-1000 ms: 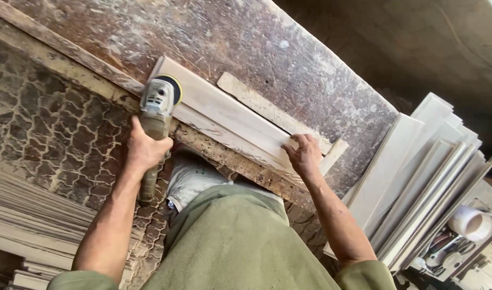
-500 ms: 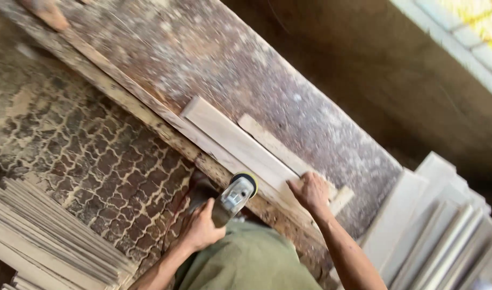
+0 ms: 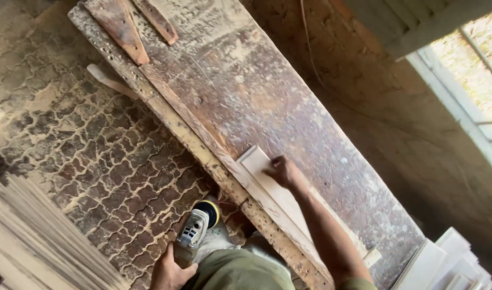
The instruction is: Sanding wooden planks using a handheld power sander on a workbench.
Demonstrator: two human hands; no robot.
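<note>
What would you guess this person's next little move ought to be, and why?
Probably to grip and shift the pale board. The right hand rests on its far end on the workbench, while the left hand holds the sander off the bench, over the floor, touching no wood.

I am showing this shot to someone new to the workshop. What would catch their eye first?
Probably the long, worn workbench running diagonally across the view, with the right hand pressing on a pale wooden board near its front edge. Next, the angle grinder gripped in the left hand, held off the bench above the patterned floor.
</note>
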